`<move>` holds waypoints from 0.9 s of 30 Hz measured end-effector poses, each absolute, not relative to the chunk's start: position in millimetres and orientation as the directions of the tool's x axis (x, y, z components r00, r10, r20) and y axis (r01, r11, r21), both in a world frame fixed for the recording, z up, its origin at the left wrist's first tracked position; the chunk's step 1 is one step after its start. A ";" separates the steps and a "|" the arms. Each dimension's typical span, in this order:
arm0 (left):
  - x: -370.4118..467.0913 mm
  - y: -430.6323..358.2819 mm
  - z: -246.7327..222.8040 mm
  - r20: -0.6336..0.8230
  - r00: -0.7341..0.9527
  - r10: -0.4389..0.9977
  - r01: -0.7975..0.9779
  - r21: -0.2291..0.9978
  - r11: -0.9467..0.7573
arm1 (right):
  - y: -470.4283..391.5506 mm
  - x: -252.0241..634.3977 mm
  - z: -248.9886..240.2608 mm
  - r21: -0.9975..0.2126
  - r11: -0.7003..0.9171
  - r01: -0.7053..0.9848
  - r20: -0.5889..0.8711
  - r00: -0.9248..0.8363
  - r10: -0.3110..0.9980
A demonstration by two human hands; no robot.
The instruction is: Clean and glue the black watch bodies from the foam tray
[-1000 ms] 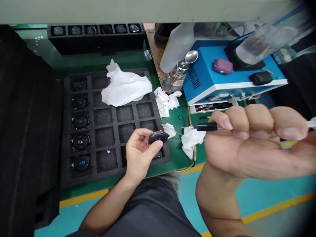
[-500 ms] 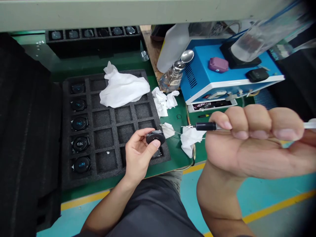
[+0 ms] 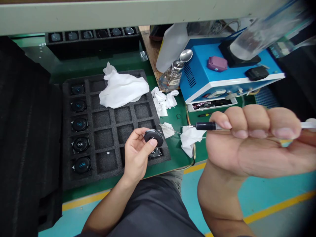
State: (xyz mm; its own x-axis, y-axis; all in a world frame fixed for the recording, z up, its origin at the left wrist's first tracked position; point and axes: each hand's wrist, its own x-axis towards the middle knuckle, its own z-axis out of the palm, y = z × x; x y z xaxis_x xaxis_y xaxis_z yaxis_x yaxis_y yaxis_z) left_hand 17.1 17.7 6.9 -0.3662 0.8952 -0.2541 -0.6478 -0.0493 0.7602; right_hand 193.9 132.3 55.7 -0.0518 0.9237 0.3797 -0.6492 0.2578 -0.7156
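Observation:
Between the thumb and fingers of my left hand is a round black watch case, held tilted above the right front corner of the foam tray. Another watch lies in the tray just below it, partly hidden. My right hand, raised close to the camera, is closed around a syringe with dark content. Its thin metal needle points left towards the watch case, with a gap between them. Several watches fill the tray's left column. A white cloth covers some back compartments.
Behind my right hand stands a blue machine with a purple case on top. Left of it are a glass bottle and a white bottle. Crumpled tissues lie beside the tray. Another watch tray sits at the back.
My left hand has shifted slightly left and tilted the watch case, showing more of the watch beneath. My right hand and the syringe have barely moved.

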 end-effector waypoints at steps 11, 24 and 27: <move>13.5 18.8 9.3 -0.312 -0.295 0.903 -0.729 0.685 -0.002 | 137.6 195.2 54.8 -0.698 0.323 -0.639 0.488 -0.094 0.868; 9.8 19.3 13.2 -0.364 -0.261 0.894 -0.789 0.615 0.020 | 139.5 197.3 47.8 -0.680 0.280 -0.678 0.337 0.050 0.940; 9.5 19.7 13.4 -0.360 -0.266 0.894 -0.777 0.629 0.023 | 139.3 198.2 47.7 -0.677 0.262 -0.687 0.336 0.028 0.942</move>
State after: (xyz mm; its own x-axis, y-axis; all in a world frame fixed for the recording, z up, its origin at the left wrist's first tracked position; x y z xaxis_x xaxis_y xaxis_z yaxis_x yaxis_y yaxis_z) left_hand 9.5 19.7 13.4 -0.2655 0.8942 -0.3603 -0.7773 0.0226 0.6287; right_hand 198.2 139.3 47.7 0.0284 0.9415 0.3357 -0.6874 0.2622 -0.6773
